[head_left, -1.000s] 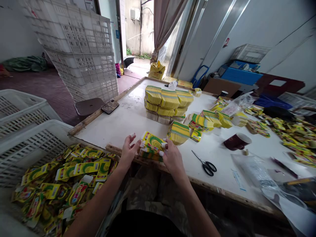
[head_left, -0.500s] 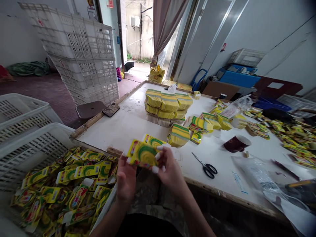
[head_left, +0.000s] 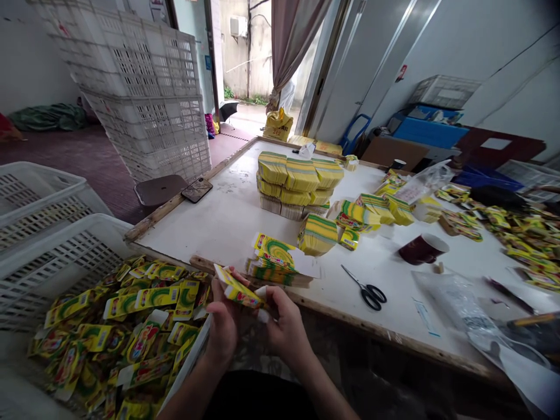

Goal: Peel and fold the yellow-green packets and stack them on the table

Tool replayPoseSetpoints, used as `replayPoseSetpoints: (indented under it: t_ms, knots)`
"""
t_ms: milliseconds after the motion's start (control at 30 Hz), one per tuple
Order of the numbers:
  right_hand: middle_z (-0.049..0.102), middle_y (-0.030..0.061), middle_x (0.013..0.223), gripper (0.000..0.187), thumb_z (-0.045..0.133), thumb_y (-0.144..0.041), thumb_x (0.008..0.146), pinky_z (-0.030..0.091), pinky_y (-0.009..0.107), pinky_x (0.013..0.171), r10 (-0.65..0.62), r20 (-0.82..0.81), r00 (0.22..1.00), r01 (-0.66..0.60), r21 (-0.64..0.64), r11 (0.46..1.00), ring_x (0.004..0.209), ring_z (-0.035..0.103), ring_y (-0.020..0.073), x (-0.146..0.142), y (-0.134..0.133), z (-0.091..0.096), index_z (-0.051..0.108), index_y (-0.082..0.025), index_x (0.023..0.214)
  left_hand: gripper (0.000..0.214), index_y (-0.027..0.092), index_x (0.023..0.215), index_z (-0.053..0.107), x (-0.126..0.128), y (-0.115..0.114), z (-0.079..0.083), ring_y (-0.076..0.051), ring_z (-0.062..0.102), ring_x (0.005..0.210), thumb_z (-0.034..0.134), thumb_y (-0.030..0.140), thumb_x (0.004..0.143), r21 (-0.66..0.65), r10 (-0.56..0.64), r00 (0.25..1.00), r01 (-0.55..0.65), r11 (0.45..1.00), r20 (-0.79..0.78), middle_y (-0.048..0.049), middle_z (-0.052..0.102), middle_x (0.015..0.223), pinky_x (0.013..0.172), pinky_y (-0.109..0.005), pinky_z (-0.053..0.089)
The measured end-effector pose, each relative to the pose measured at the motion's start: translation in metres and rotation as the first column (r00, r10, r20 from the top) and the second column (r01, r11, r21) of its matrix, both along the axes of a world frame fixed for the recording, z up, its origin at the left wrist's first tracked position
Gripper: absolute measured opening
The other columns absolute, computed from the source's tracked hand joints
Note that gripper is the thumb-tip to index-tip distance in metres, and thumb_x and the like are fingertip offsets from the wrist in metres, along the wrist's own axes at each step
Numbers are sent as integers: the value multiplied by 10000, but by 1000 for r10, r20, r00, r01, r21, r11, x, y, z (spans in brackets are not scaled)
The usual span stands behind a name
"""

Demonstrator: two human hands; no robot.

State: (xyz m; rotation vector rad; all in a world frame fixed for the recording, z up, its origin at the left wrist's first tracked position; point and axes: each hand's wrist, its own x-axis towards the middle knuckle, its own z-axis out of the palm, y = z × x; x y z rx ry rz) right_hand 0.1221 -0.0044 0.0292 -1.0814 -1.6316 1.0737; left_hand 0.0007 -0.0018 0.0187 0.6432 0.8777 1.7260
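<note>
Between my two hands is a small yellow-and-green printed carton (head_left: 238,291), tilted and partly opened out, just off the table's front edge. My left hand (head_left: 224,326) supports its left end, fingers behind it and thumb up. White covers show on the fingertips of my right hand (head_left: 282,324), which pinches the carton's right end. On the table edge beyond lies a stack of flat cartons (head_left: 275,256). Left of my hands, a white plastic crate (head_left: 98,239) holds many yellow cartons (head_left: 153,300).
On the white table (head_left: 210,227) stand bundled carton stacks (head_left: 300,175), a dark red mug (head_left: 422,249), scissors (head_left: 367,291) and a phone (head_left: 196,189). Plastic bags (head_left: 455,309) lie at right. Tall stacked crates (head_left: 144,99) and a stool (head_left: 160,189) stand left.
The carton has turned from facing me flat to edge-on and dropped lower. My right hand has moved down and left with it, uncovering the stack of flat cartons.
</note>
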Motion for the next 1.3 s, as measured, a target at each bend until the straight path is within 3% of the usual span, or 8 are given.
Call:
replayPoseSetpoints:
  t_ms: [167, 333, 433, 567, 700, 867, 1067, 1300]
  knots:
    - [575, -10, 741, 58, 574, -138, 822, 418, 222, 619, -28, 87, 996, 13, 169, 985, 672, 532, 131, 24, 1, 3, 583, -196, 820, 247, 188, 934, 697, -26, -12, -14, -205, 683, 781, 710, 385, 786, -99, -132, 967, 112, 989, -219, -36, 733, 819, 773, -331, 545]
    - [594, 25, 805, 232, 441, -56, 880, 429, 269, 685, -104, 325, 940, -61, 459, 886, 762, 525, 164, 38, -6, 13, 614, -211, 876, 901, 177, 1278, 579, -71, -6, 11, -351, 602, 1136, 663, 760, 596, -42, -405, 834, 421, 906, -374, -153, 677, 1186, 1010, -464, 441]
    - [603, -2, 756, 239, 449, -100, 936, 387, 372, 918, -115, 505, 856, -218, 552, 805, 780, 513, 167, 37, -12, 20, 636, -232, 868, 1049, 197, 1398, 428, -72, -10, 19, -371, 500, 1261, 729, 726, 543, -203, -532, 598, 529, 824, -599, -161, 568, 1347, 1078, -498, 360]
    - [619, 42, 1100, 254, 529, -162, 913, 164, 470, 1153, -120, 430, 895, -153, 547, 823, 1161, 491, 234, 32, -22, 11, 597, -263, 1136, 583, 212, 1230, 490, -43, -23, 13, -258, 633, 1027, 724, 346, 713, -358, -548, 339, 484, 799, -764, -65, 669, 1123, 905, -377, 495]
    - [304, 150, 1515, 710, 573, -341, 881, 273, 525, 1132, -220, 85, 972, 205, 160, 966, 1400, 291, 311, 24, -28, -18, 226, -222, 1488, 551, 232, 1250, 373, -25, -39, 1, -209, 653, 938, 630, 255, 763, -330, -479, 324, 419, 846, -816, -36, 674, 1078, 825, -313, 517]
    - [604, 113, 1309, 625, 600, -500, 843, 338, 498, 1107, -149, -414, 898, -94, -511, 855, 1314, 459, 304, 6, -29, -39, 454, -244, 1395, 830, 240, 1368, 172, -19, -51, -19, -257, 600, 1125, 654, 186, 694, -281, -408, 239, 431, 858, -881, -117, 583, 1292, 951, -388, 485]
    - [677, 68, 1187, 605, 732, -525, 743, 420, 432, 1031, -188, -549, 814, -227, -599, 768, 1143, 598, 275, 3, -29, -25, 595, -261, 1270, 803, 264, 1293, 218, -11, -51, -27, -250, 607, 1096, 649, 95, 637, -204, -338, 274, 420, 884, -900, -108, 557, 1271, 901, -376, 508]
    - [720, 102, 993, 601, 575, -647, 802, 536, 449, 866, -72, -535, 842, -256, -513, 819, 982, 669, 296, 5, -36, -32, 640, -217, 1217, 642, 273, 1158, 305, -11, -47, -19, -217, 627, 849, 553, 38, 614, -158, -289, 248, 442, 883, -925, -27, 588, 985, 736, -337, 510]
